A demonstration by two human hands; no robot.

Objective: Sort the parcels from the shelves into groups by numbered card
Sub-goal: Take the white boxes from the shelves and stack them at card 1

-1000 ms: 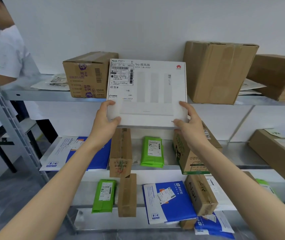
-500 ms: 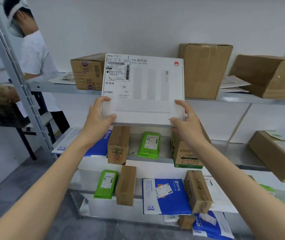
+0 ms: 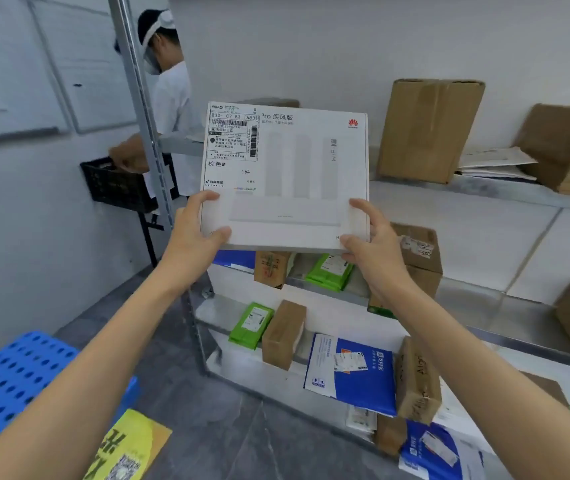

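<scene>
At the far left a blue tray (image 3: pixel 10 382) full of holes is seen low down, and one yellow bag (image 3: pixel 131 445) lies just beside it on the floor. Behind a grey shelf post (image 3: pixel 138 109) one other person (image 3: pixel 169 98) is seen, with a hand at one black basket (image 3: pixel 117 183). Next comes the left hand (image 3: pixel 195 233), by which the bottom left corner of the white box (image 3: pixel 287 174) is gripped, thumb on the front. This one white box is held up in the air, in front of the shelves (image 3: pixel 484 192) and not on them, with its label (image 3: pixel 231 140) turned to the camera. Its slightly longer side runs from left to right, so the box lies right between the two hands and is just as near to one as to the other. The bottom right corner is gripped the same way by the right hand (image 3: pixel 373 247). No numbered card can be seen, so the box's group cannot be told; it is guessed that the box must be carried away from the shelves with both hands on it. On the shelves to the right, two green packets (image 3: pixel 328 271), at least two blue bags (image 3: pixel 353 372) and, on the top shelf, at least two big brown boxes (image 3: pixel 429 129) are counted.
</scene>
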